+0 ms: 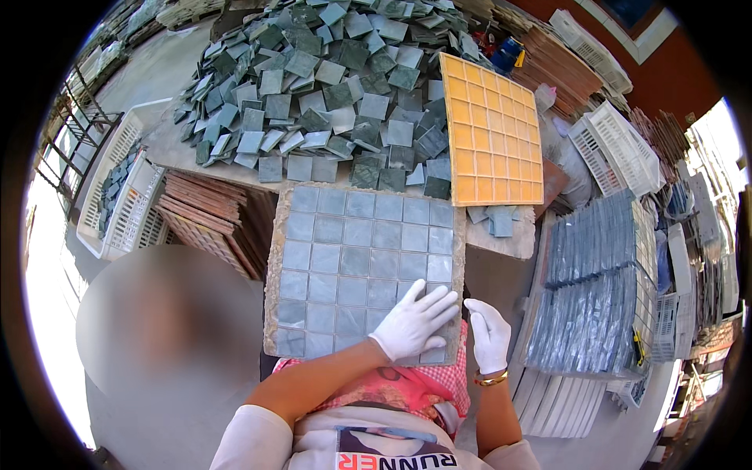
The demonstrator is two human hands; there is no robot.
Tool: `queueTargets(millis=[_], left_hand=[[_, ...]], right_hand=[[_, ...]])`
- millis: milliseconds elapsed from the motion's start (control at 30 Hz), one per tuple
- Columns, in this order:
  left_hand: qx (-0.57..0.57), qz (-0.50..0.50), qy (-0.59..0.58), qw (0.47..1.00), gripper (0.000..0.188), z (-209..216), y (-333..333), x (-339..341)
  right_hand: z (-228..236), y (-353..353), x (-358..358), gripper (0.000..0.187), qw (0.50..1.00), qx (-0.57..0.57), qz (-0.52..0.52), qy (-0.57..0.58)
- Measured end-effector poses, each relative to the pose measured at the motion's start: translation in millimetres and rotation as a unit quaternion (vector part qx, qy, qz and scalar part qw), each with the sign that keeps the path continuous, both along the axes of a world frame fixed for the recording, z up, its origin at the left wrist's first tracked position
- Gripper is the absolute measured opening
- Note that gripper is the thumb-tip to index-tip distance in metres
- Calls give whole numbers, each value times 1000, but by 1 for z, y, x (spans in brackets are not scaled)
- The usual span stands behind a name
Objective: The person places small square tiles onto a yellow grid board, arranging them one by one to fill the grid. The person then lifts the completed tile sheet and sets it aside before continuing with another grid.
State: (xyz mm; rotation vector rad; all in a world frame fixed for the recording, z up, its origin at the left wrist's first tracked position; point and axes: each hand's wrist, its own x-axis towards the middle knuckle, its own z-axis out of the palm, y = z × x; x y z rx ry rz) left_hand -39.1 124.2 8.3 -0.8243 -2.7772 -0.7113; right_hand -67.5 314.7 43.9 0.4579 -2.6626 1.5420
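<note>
A square board (273, 301) with a rough, crusted rim rests in front of me, bearing a grid of blue-grey square tiles (345, 258). My left hand (415, 319), in a white glove, lies over the tiles at the board's lower right, fingers stretched and spread; the tiles beneath it are hidden. Just beyond the right edge is my right hand (488, 337), also white-gloved, its fingers bent and pressed together. Whether anything is between those fingers cannot be made out. A yellow gridded tray (493, 137) leans at the board's upper right corner.
A large heap of loose green-grey tiles (313, 86) covers the table behind the board. Stacked brown boards (205, 207) and a white crate (117, 207) stand left. Bundled tile sheets (587, 305) and white crates (619, 149) are at right. Someone blurred is at lower left.
</note>
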Motion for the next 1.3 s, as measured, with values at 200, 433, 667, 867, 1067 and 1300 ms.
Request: queueTargets(millis=[200,433,667,867,1067,1300], left_hand=[[-83,178,7,980,75,7,-87,19],[-142,-2,-87,986,72,12,-105,93],[-57,271,-60,959,79,-5,-145,134],[-14,377,-37,925,80,-13,-132,137],[66,407,-12,911,73,-7,-135,130],[46,185,-94,977,72,8,-79,100]], right_hand=[[-9,5,22,32,992,121,32,7],[-23,-9,30,60,975,197,26,98],[-28,-5,51,90,970,239,-11,-50],[-30,-32,41,109,953,297,18,-51],[-39,-18,32,106,979,191,23,-66],[-25,-29,26,98,965,251,15,-80]])
